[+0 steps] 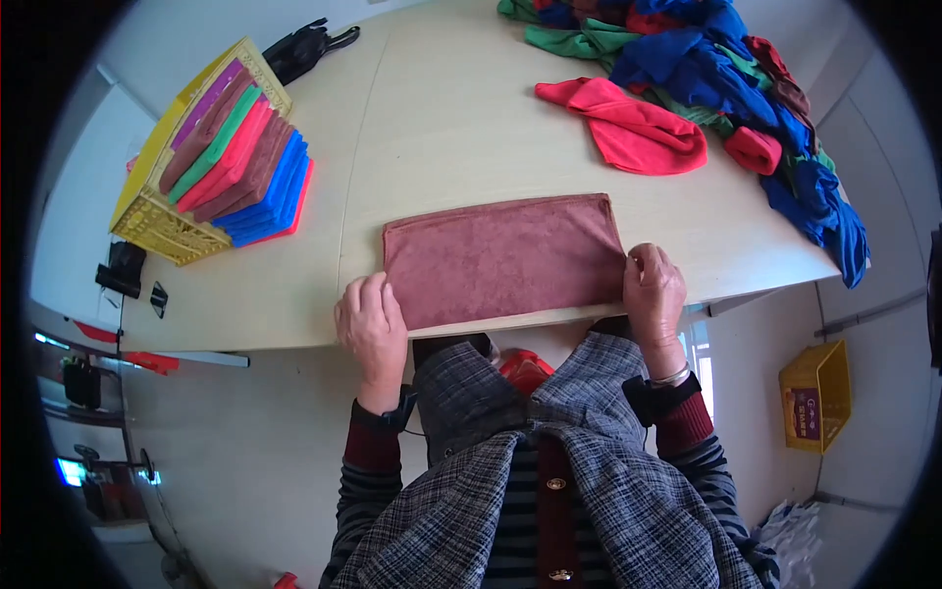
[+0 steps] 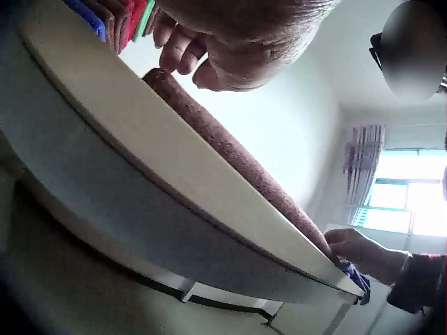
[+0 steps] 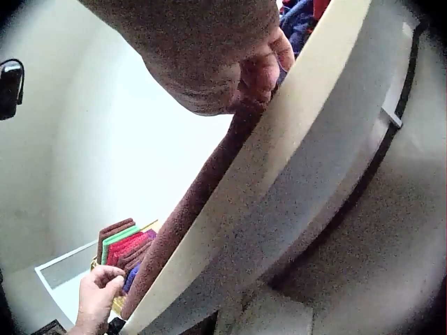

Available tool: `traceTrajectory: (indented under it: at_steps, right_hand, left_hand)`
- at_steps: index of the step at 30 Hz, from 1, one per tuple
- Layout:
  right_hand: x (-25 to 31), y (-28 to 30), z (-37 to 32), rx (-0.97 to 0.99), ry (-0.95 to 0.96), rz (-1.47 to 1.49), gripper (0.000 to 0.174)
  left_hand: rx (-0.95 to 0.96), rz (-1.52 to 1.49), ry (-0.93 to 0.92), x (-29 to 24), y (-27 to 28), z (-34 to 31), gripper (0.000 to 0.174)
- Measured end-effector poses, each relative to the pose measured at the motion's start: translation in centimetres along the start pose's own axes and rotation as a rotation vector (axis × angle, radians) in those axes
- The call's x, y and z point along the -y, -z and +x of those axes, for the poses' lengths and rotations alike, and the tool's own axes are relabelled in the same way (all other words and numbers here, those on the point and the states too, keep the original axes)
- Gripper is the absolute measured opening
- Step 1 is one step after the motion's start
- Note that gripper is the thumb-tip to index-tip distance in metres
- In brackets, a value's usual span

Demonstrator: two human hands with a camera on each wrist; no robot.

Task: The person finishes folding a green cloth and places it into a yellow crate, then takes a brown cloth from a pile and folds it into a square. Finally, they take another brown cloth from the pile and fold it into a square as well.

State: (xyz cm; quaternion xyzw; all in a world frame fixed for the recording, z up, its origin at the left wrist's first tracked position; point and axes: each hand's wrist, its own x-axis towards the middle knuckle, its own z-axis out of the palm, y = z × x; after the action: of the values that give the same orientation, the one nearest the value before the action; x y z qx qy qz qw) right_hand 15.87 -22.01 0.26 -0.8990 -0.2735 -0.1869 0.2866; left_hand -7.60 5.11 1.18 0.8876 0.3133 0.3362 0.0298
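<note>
A brownish-pink cloth (image 1: 500,260), folded into a rectangle, lies flat along the table's near edge. At its right side, my right hand (image 1: 654,294) pinches the edge between thumb and fingers; the right wrist view shows those fingertips (image 3: 262,80) right at the cloth's end. My left hand (image 1: 373,319) is beside the lower left corner, its fingers loosely bent. In the left wrist view, the fingers (image 2: 185,56) hang just above the cloth's rounded fold (image 2: 230,150), with a gap between.
A yellow basket (image 1: 186,236) at the left holds a row of folded cloths (image 1: 231,162). A heap of blue, green and red cloths (image 1: 706,74) covers the far right, with a red cloth (image 1: 643,133) before it. Behind the basket lies a black item (image 1: 299,49).
</note>
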Motion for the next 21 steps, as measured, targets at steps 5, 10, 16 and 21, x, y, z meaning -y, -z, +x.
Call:
traceTrajectory:
  at_steps: [5, 10, 16, 21]
  right_hand:
    - [4.7, 1.2, 1.8, 0.141, 0.589, 0.373, 0.036]
    - [11.9, -3.8, -0.1, 0.471, 0.472, 0.262, 0.059]
    - [7.9, -6.2, 0.9, 0.396, 0.435, 0.017, 0.063]
    - [4.2, -5.0, 2.2, 0.327, 0.33, -0.134, 0.064]
  left_hand:
    - [0.176, -0.109, -0.28, -3.4, -0.6, 1.7, 0.039]
    - [0.402, -0.182, -0.32, -4.5, -3.8, 2.4, 0.05]
    - [0.511, -0.079, -0.311, -3.6, -4.5, 1.9, 0.058]
    - [0.511, -0.04, -0.304, -3.7, -4.2, 2.2, 0.06]
